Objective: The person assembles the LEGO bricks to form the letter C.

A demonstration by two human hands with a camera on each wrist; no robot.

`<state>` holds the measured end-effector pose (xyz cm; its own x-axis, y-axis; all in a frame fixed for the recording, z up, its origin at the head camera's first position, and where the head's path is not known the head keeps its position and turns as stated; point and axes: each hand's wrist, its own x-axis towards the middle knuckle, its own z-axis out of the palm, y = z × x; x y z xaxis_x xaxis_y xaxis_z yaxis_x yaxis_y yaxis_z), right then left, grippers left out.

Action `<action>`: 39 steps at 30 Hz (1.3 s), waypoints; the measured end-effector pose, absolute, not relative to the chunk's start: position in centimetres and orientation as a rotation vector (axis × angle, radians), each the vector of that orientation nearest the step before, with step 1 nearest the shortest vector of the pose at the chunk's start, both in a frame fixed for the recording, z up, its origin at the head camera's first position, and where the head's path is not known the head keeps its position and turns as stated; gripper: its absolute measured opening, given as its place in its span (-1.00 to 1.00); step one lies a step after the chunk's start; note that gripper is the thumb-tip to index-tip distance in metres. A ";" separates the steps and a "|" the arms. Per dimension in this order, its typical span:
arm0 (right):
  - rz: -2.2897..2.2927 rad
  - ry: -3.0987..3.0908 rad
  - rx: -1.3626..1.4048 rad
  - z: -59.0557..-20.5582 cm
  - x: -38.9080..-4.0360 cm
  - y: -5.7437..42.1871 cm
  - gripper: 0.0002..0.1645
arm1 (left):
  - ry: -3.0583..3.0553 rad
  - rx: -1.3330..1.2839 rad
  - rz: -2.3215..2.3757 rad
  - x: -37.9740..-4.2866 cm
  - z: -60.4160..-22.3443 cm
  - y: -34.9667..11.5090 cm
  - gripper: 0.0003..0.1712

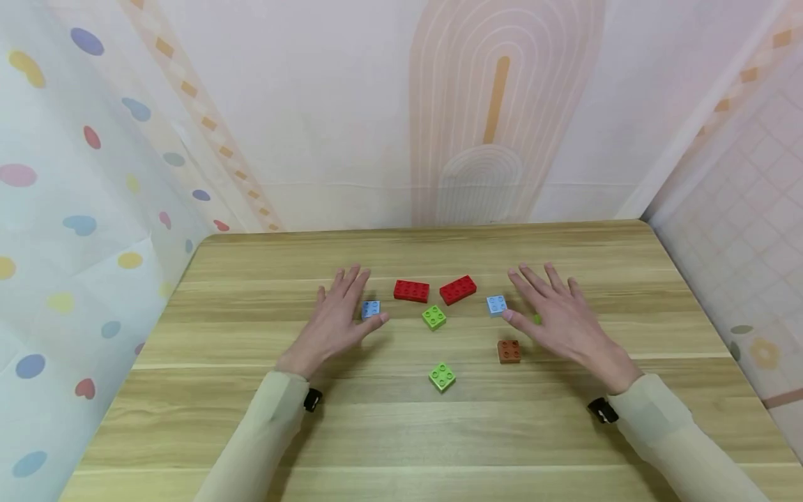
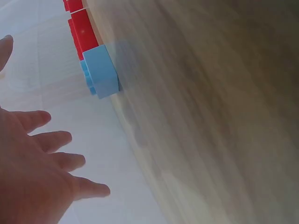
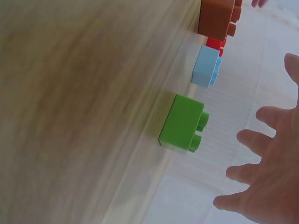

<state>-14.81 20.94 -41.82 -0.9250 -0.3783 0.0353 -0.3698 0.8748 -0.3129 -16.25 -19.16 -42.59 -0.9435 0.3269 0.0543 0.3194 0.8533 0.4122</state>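
My left hand (image 1: pixel 335 319) hovers with spread fingers beside a light blue brick (image 1: pixel 371 309), holding nothing. In the left wrist view its fingers point past that blue brick (image 2: pixel 100 72), apart from it. On the other side my right hand (image 1: pixel 564 321), fingers also spread, is over a green brick (image 3: pixel 182 123) that it mostly hides in the head view. Close to its thumb are a second light blue brick (image 1: pixel 496 305) and a brown brick (image 1: pixel 509 351). Between the hands lie two long red bricks (image 1: pixel 411 291) and two green bricks (image 1: pixel 434 317), one nearer me.
All the bricks lie on a wooden table (image 1: pixel 389 439) with rounded far corners. A patterned cloth (image 1: pixel 326 118) hangs behind the table, with more cloth along the left and right sides. A small black device (image 1: pixel 312 399) is at each wrist.
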 end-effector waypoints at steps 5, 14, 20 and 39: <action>-0.476 2.999 -0.655 -41.9 -14.7 20.5 -0.05 | 2.986 0.557 0.705 -17.0 -42.7 -18.8 0.05; -0.447 3.000 -0.747 -41.6 -14.1 19.7 -0.07 | 2.891 0.593 0.878 -18.6 -42.8 -18.4 -0.09; -0.428 3.001 -0.807 -41.8 -13.5 19.1 -0.08 | 2.836 0.619 0.950 -19.6 -43.0 -18.3 -0.17; -0.421 2.946 -1.029 -42.2 -10.8 16.5 -0.09 | 2.664 0.630 1.150 -22.4 -43.4 -17.2 -0.20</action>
<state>-10.77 16.49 -42.22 -0.7866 -0.6103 0.0941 -0.6122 0.7509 -0.2477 -22.41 -17.24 -43.43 -0.8957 0.4445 0.0094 0.3115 0.6126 0.7264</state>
